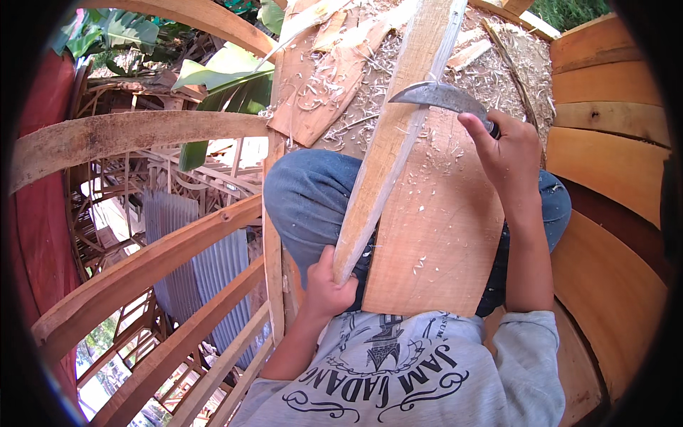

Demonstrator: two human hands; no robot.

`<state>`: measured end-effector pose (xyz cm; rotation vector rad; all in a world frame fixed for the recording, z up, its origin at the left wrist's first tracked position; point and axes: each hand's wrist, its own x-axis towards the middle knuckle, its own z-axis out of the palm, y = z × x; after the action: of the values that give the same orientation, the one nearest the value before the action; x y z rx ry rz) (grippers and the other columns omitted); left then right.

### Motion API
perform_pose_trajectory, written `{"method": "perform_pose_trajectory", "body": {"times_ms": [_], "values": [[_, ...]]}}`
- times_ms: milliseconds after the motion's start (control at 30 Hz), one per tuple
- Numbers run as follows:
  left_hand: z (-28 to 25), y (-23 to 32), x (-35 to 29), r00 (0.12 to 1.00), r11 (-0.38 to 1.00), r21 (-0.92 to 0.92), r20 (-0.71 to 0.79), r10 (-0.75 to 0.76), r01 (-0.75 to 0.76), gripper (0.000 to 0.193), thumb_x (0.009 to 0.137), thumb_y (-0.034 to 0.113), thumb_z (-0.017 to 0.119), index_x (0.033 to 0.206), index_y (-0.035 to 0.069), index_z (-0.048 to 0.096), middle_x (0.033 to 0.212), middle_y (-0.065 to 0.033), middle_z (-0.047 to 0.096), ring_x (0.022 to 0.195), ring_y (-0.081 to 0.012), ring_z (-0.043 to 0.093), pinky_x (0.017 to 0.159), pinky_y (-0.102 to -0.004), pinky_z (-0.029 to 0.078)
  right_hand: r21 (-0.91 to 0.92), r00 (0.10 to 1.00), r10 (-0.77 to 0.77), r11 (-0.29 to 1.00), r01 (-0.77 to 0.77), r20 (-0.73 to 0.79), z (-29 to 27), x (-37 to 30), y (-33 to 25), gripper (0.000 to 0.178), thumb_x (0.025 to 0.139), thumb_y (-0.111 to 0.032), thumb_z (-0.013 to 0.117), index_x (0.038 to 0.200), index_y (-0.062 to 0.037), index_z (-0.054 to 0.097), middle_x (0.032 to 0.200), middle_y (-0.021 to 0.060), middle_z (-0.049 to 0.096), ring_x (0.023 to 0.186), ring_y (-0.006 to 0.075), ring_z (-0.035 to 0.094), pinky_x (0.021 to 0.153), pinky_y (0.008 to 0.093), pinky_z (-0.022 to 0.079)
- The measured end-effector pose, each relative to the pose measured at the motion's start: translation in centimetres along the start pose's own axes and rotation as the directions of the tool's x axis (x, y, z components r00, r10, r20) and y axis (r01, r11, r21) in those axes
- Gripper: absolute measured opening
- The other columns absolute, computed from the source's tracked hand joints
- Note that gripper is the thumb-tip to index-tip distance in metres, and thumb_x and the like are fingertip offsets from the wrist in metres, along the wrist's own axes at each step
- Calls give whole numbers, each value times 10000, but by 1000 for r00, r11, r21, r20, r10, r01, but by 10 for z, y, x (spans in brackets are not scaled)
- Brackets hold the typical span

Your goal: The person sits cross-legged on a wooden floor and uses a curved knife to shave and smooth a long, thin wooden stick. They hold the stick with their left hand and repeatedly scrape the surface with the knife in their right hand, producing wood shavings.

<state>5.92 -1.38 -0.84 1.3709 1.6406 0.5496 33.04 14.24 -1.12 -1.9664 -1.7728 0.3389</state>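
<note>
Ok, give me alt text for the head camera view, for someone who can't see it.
A seated person's right hand presses a curved blade against a long narrow wooden plank, whose lower end the left hand grips. The plank slants across a wider board on their lap, with wood shavings ahead and curved wooden ribs to the left.

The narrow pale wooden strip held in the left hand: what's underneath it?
Under the narrow pale wooden strip lies a wide reddish-brown board flecked with shavings, resting over the blue-jeaned knees. Further up, a shaving-covered floor. The board hides the lap beneath.
</note>
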Motion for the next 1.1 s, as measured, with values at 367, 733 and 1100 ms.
{"method": "perform_pose_trajectory", "body": {"times_ms": [367,733,1100], "values": [[-4,-1,0,1000,1000,17,29,-3,3,173,665,-12,547,812,-3,457,609,-142,539,574,-198,632,531,-274,448,153,959,240,964,-218,-147,-24,91,79,760,808,-674,521,529,32,487,442,50,382,458,144,397,449,327,306],[9,-2,-1,996,993,115,-89,29,-19,181,660,-6,580,821,-5,498,614,-155,571,562,-269,649,508,-299,466,-11,974,-71,997,75,213,-12,-34,-18,573,703,-545,700,569,-12,539,475,135,450,440,305,477,447,372,367],[14,-12,-5,985,978,172,-105,139,-120,200,647,1,609,818,12,504,625,-155,589,567,-307,640,506,-335,488,-315,968,235,929,-197,88,-36,47,29,819,750,-773,454,574,14,592,531,125,552,527,260,577,561,394,456]]}}
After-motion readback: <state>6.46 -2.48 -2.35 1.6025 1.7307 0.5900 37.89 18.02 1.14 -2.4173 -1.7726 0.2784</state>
